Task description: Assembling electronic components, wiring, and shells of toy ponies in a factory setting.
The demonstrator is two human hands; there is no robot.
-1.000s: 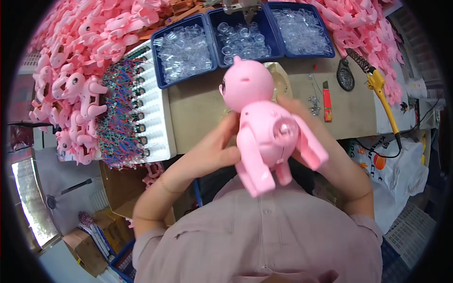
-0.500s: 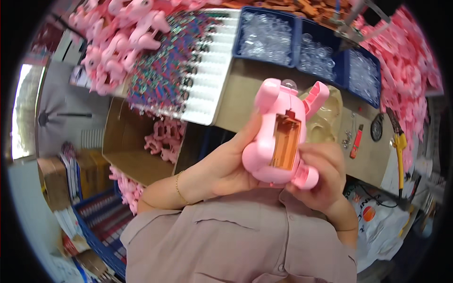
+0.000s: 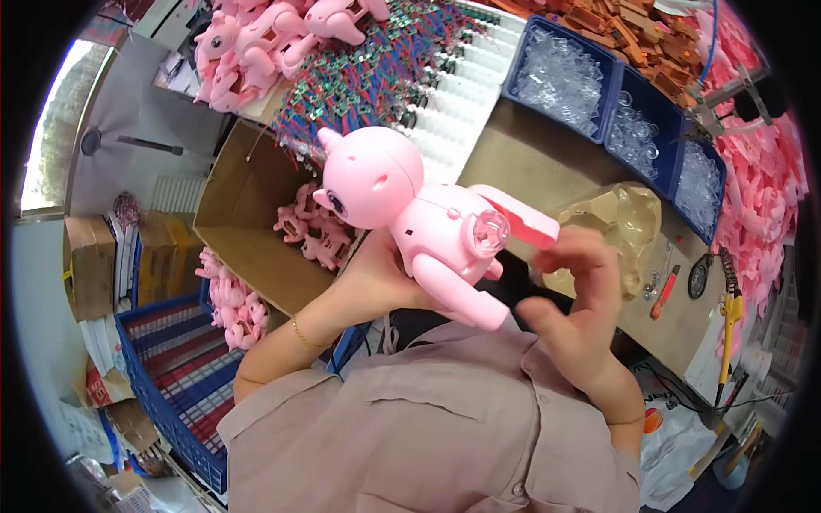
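A pink plastic toy animal (image 3: 445,248) is held up in front of my chest, its rounded head at the left and its legs toward the right. A clear, round faceted piece (image 3: 490,233) sits on its body between the legs. My left hand (image 3: 376,275) grips the toy from beneath, behind the head; the body hides part of its fingers. Just off the leg ends, my right hand (image 3: 577,295) is open, thumb and fingers apart and curved, with nothing in it. Under it, on the bench, lies a tan moulded cradle (image 3: 629,214).
Blue bins (image 3: 560,77) of clear parts line the back. A white ribbed tray (image 3: 479,115) bears wired circuit boards (image 3: 359,81). Pink shells (image 3: 256,47) are heaped at far left, others in a carton (image 3: 231,201). A red cutter (image 3: 664,292) and yellow-handled tool (image 3: 729,338) lie right.
The toy has been turned over: its open orange compartment no longer shows, and its head and clear piece do. My right hand has let go of it. The view has shifted.
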